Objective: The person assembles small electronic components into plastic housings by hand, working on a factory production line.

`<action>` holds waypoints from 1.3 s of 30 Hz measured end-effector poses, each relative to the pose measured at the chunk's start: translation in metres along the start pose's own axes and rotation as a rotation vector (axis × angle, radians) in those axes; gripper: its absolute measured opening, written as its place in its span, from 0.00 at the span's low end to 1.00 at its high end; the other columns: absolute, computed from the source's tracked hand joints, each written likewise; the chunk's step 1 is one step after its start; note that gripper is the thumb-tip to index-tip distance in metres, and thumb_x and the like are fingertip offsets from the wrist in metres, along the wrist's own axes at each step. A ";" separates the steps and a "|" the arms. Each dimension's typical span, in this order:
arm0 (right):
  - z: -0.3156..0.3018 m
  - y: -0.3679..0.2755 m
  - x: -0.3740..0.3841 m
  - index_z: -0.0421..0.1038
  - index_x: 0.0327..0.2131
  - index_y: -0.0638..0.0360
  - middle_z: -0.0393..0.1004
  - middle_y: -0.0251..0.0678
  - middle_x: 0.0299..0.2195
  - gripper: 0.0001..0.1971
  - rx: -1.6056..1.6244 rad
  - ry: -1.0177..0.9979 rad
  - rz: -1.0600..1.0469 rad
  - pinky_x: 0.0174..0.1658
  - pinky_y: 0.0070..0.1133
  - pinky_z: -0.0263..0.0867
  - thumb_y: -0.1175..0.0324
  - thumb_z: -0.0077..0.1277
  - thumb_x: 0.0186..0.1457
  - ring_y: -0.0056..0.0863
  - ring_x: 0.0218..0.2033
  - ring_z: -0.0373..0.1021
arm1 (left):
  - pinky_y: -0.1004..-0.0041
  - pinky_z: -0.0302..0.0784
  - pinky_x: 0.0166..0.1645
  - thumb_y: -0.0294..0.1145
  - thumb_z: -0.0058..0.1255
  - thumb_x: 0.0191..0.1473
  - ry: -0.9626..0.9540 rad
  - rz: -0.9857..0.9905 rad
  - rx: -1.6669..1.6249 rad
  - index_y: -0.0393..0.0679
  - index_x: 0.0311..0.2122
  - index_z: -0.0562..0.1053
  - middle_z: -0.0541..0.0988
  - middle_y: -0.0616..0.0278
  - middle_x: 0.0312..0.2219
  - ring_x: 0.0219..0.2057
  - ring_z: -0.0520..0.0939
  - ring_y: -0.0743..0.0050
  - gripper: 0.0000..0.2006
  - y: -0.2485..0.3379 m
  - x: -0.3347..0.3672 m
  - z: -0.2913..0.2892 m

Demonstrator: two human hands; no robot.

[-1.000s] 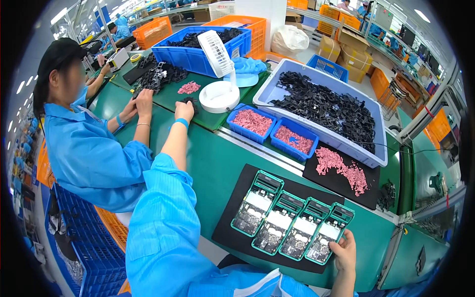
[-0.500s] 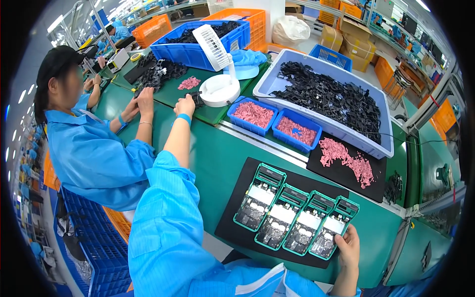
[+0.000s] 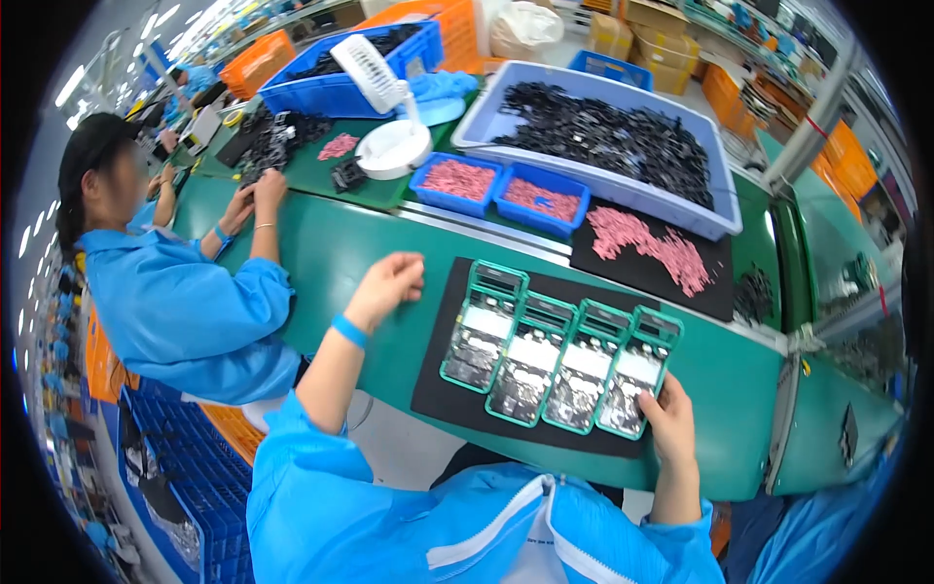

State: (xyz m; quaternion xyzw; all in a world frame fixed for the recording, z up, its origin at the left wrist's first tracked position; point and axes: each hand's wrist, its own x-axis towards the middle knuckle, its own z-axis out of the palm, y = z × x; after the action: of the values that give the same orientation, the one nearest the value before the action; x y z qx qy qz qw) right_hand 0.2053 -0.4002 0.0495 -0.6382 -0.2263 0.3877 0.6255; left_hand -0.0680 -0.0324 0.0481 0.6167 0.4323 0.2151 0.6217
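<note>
no readable text, no legible labels

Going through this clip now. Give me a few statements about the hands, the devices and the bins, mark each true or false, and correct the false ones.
1. Four green-framed devices lie side by side on a black mat. True.
2. The right hand touches the leftmost device. False: its thumb is on the rightmost device.
3. The left hand is apart from the devices, over the green tabletop. True.
4. The two small blue bins hold black parts. False: they hold pink pieces.
5. A blue wristband is on the person's left wrist. True.
</note>
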 end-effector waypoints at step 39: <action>-0.025 -0.002 0.162 0.75 0.36 0.58 0.72 0.38 0.33 0.10 -0.878 -0.289 -0.933 0.42 0.28 0.66 0.76 0.49 0.48 0.38 0.38 0.69 | 0.57 0.64 0.60 0.32 0.46 0.58 -0.743 -0.513 -0.891 0.31 0.58 0.56 0.66 0.41 0.54 0.55 0.68 0.49 0.26 -0.111 -0.242 0.140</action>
State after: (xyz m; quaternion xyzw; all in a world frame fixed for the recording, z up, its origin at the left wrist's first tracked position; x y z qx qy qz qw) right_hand 0.3216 -0.2901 0.0151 -0.6104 -0.6983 0.0293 0.3727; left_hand -0.1140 -0.3236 -0.0110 0.2089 0.1906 -0.0099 0.9591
